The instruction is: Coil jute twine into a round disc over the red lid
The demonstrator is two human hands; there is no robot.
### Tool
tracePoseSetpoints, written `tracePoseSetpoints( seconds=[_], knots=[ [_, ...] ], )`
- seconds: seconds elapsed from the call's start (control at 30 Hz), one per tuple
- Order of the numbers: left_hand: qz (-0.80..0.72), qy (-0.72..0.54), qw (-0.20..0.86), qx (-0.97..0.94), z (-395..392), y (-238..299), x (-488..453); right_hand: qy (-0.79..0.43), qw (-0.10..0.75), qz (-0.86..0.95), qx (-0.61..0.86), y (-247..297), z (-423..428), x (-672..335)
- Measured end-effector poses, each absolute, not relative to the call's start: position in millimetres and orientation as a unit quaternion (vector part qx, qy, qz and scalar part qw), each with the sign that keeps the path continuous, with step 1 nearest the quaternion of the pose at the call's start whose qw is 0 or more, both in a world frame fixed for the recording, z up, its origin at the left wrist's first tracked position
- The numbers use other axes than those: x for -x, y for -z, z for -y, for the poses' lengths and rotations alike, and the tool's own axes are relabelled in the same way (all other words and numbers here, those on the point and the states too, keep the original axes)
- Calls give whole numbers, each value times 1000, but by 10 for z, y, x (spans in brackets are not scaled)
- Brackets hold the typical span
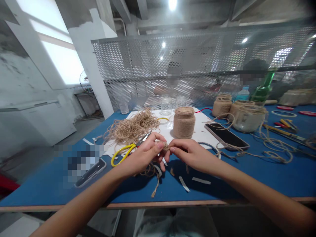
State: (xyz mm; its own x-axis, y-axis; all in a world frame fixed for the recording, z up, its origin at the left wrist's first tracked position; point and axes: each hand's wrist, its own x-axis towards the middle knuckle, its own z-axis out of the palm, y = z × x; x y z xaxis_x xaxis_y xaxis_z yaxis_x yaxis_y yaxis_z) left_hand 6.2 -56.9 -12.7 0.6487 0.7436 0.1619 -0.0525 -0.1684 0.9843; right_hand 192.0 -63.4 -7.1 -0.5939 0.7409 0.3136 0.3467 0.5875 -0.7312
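Note:
My left hand and my right hand meet above the table's front part. Between their fingertips is a small bit of jute twine, pinched from both sides; its exact shape is partly hidden by the fingers. Just behind them stands a jar wrapped in twine, upright. Scissors with yellow handles lie left of my left hand, their blades reaching behind it. Beyond the scissors spreads a large tangled heap of twine. Under my hands lie a frayed twine end and white paper strips.
A black phone lies to the right, a clear-cased object to the left. More twine-wrapped jars, a green bottle and loose twine occupy the right side. A perforated metal screen runs behind the table, with people beyond it.

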Motion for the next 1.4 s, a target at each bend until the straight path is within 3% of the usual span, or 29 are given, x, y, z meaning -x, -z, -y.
tracePoseSetpoints(
  seconds=[0.3, 0.6, 0.83, 1.2, 1.3, 1.4],
  knots=[
    [-255, -284, 582, -718, 529, 110, -47, -320, 266, 828, 375, 94, 536, -1920],
    [-340, -275, 453, -777, 566, 96, -49, -355, 258, 807, 395, 71, 491, -1898],
    [-344, -253, 270, -863, 562, 75, -55, -356, 259, 790, 428, 53, 472, -1950],
    [-395, -310, 134, -854, 515, 151, -90, -227, 305, 829, 410, 122, 764, -1783],
    [-405, -345, 178, -828, 502, 133, -74, -236, 295, 832, 406, 145, 800, -1785],
    [-366, -376, 334, -783, 501, 118, -69, -280, 293, 823, 399, 137, 781, -1825]
  ],
)
